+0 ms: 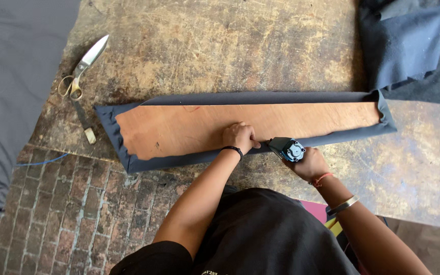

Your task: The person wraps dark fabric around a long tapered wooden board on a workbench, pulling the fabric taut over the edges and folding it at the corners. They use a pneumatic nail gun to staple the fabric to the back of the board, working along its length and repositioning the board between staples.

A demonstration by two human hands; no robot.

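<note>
A long plywood board [260, 122] lies on a worn wooden worktable [220, 46], with dark navy fabric [128, 163] folded up over its edges. My left hand [239, 136] is closed and presses the fabric down on the board's near edge. Just to the right of it, my right hand [309, 163] grips a blue-grey staple gun [286, 148], whose nose meets the fabric at that same near edge.
Metal scissors [81, 69] lie at the table's left end, next to a small flat tool [84, 124]. More dark fabric [408, 46] is heaped at the far right corner. Grey cloth [6, 91] hangs at the left. Brick floor [62, 214] lies below.
</note>
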